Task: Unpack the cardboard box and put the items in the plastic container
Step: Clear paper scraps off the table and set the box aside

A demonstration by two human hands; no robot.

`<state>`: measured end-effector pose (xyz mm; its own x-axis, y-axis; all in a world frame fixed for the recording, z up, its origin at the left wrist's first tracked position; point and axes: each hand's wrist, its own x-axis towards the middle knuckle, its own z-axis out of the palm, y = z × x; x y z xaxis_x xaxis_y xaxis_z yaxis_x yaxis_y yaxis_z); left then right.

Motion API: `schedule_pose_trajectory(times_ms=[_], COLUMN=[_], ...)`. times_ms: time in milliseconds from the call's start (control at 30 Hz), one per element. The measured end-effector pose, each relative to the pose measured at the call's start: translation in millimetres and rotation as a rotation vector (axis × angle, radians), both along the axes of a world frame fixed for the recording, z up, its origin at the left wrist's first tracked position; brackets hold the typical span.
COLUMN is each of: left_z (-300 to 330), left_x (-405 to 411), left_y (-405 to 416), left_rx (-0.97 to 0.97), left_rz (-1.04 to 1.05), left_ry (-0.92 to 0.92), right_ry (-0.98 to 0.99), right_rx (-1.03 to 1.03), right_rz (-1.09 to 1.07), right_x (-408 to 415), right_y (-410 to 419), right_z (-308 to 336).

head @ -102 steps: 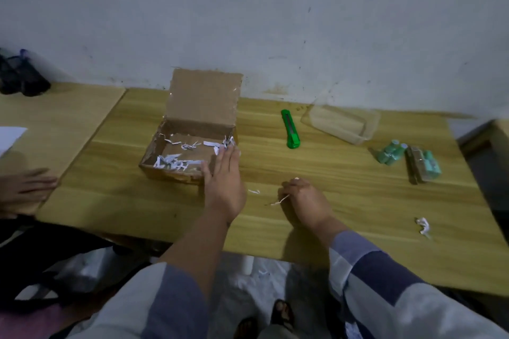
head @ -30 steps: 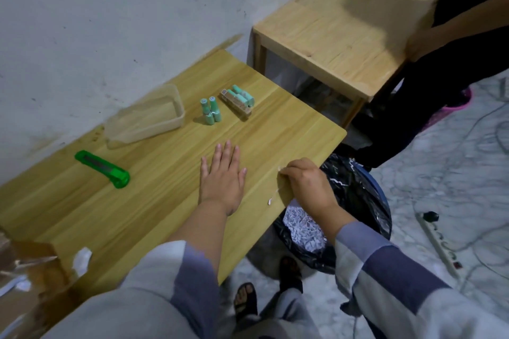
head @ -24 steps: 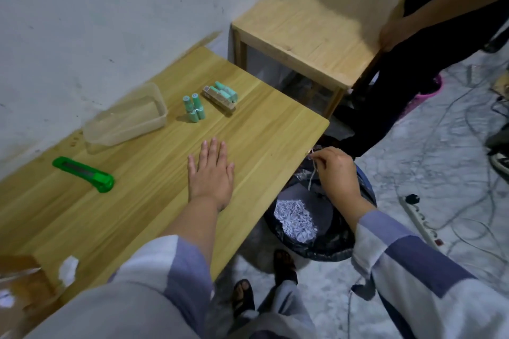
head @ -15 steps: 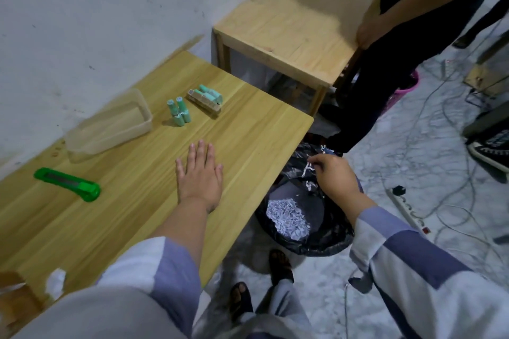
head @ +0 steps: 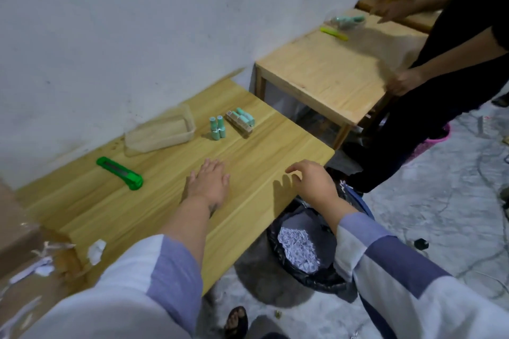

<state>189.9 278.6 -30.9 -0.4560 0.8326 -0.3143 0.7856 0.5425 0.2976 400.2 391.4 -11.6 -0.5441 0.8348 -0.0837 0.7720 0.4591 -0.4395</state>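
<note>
Surface: light wooden table (head: 154,209)
Left hand (head: 210,181): flat, fingers straight
Right hand (head: 312,180): loosely curled, empty, above black-lined bin (head: 308,272)

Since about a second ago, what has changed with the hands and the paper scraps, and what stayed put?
The right hand carried a shredded white paper strip off the wooden table edge, let it go over the black-lined bin, and has come back above the table corner, fingers loosely curled, holding nothing. The left hand stayed flat on the table. The clear plastic container, green utility knife and teal bottles did not move.
</note>
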Motion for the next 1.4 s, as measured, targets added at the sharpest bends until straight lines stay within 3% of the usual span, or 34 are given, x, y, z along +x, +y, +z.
schedule_pose_trajectory(times_ms=[433,767,1067,1233,1333,1400], left_z=[60,64,32,28,30,30], left_x=[-2,1,-42,-68,-78,-85], left_y=[-174,-326,-391,-404,-407,-409], left_rx=[0.226,0.297,0.265,0.346,0.365,0.367], left_rz=[0.537,0.838,0.968,0.975,0.947,0.934], left_ry=[0.021,0.132,0.063,-0.115,-0.173,-0.17], right_ry=[0.03,0.029,-0.105,-0.139,-0.102,0.023], right_rx=[-0.001,-0.074,-0.056,-0.047,-0.083,-0.164], right_rz=[0.658,0.95,0.929,0.854,0.728,0.557], right_x=[-114,-166,-226,-248,-256,-262], right_y=[-99,-206,-255,-266,-268,-268], right_z=[46,50,16,-21,-23,-18])
